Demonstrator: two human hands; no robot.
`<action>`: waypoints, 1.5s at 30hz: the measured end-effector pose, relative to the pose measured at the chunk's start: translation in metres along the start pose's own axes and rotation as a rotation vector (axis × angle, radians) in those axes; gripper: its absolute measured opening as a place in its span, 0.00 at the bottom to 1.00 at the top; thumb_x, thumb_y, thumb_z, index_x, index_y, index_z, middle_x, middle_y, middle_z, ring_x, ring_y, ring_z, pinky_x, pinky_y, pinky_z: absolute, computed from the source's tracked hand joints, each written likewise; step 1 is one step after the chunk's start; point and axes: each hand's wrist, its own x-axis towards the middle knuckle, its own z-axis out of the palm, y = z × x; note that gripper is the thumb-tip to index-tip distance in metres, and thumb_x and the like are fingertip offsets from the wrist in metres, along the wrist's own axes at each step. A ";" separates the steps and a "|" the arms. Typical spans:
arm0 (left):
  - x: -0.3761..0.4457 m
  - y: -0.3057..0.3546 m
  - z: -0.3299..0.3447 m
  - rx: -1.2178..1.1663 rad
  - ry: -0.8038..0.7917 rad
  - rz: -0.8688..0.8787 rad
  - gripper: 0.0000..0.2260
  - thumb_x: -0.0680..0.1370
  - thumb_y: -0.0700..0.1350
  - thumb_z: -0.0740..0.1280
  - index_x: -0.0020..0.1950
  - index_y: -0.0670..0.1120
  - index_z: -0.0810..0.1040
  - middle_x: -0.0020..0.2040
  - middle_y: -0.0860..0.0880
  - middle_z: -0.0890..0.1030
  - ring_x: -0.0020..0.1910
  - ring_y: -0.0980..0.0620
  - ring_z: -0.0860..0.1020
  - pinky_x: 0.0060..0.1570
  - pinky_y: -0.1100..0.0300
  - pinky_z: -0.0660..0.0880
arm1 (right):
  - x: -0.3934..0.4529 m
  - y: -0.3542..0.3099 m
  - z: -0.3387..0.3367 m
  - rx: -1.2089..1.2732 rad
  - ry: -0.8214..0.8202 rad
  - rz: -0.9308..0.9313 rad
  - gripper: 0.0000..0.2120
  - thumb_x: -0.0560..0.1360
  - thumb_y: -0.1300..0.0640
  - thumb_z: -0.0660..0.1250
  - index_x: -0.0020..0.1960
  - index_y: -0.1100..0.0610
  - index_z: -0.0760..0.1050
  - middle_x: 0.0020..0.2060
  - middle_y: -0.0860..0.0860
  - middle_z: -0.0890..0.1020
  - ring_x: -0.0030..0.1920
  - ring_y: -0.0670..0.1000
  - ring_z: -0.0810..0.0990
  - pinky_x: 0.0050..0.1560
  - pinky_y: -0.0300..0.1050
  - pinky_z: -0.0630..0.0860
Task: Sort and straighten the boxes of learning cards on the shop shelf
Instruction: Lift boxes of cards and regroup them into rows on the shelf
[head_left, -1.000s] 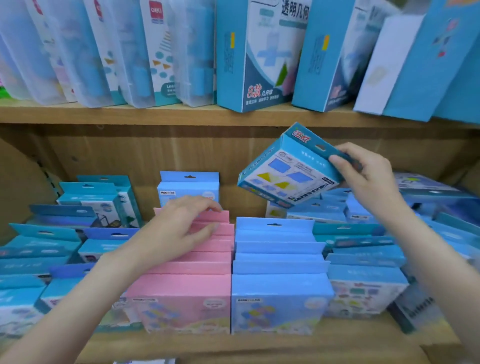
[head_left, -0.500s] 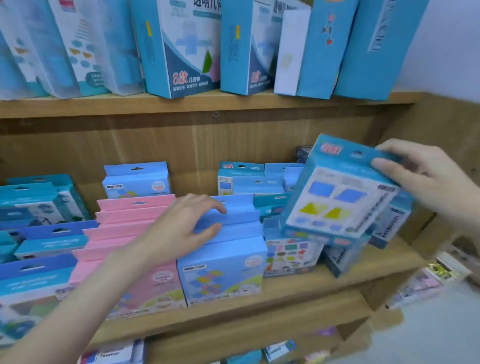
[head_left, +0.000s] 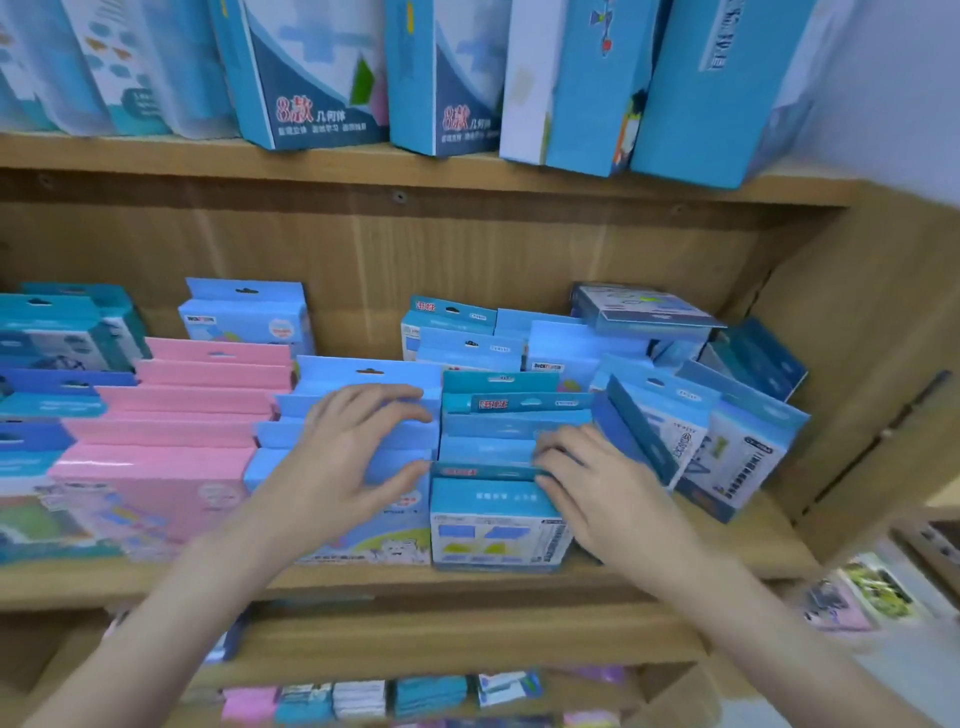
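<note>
Rows of card boxes stand on the middle wooden shelf (head_left: 467, 584). My left hand (head_left: 348, 457) rests on the light blue row (head_left: 358, 410), thumb against the front box and fingers over the tabs behind. My right hand (head_left: 597, 488) lies on the top of the blue box with coloured shapes (head_left: 493, 525), which stands at the front of the teal row (head_left: 498, 410); fingers reach over its back edge. A pink row (head_left: 171, 431) stands left of the light blue one. Leaning boxes (head_left: 727, 441) tilt at the right end.
Tall blue cartons (head_left: 322, 73) stand on the upper shelf (head_left: 363, 166). A flat box (head_left: 639, 309) lies on top of the boxes at the back right. Dark blue and teal boxes (head_left: 47, 364) fill the left end. Smaller packs (head_left: 358, 696) sit on the shelf below.
My right hand has brought the blue shapes box down from the air and stood it at the front of the teal row. My left hand stayed on the light blue row.
</note>
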 end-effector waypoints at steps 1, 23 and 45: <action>-0.004 0.000 -0.001 0.024 0.011 -0.011 0.16 0.72 0.58 0.61 0.57 0.54 0.71 0.60 0.51 0.75 0.59 0.50 0.71 0.57 0.47 0.68 | -0.004 -0.002 0.005 -0.025 0.014 0.008 0.10 0.76 0.54 0.57 0.44 0.57 0.75 0.45 0.50 0.77 0.47 0.49 0.72 0.22 0.43 0.74; 0.022 0.040 0.026 0.122 -0.055 0.253 0.18 0.70 0.62 0.61 0.55 0.53 0.72 0.54 0.56 0.78 0.57 0.55 0.70 0.67 0.53 0.50 | -0.040 0.089 -0.049 0.196 -0.112 0.795 0.04 0.76 0.59 0.63 0.49 0.56 0.76 0.43 0.54 0.82 0.42 0.59 0.80 0.45 0.51 0.76; -0.006 -0.010 -0.012 0.087 0.278 -0.073 0.09 0.74 0.47 0.59 0.49 0.48 0.76 0.54 0.52 0.78 0.54 0.54 0.71 0.56 0.57 0.60 | 0.062 0.036 -0.137 0.253 0.190 0.254 0.04 0.67 0.56 0.63 0.35 0.54 0.76 0.30 0.38 0.79 0.33 0.37 0.74 0.32 0.26 0.66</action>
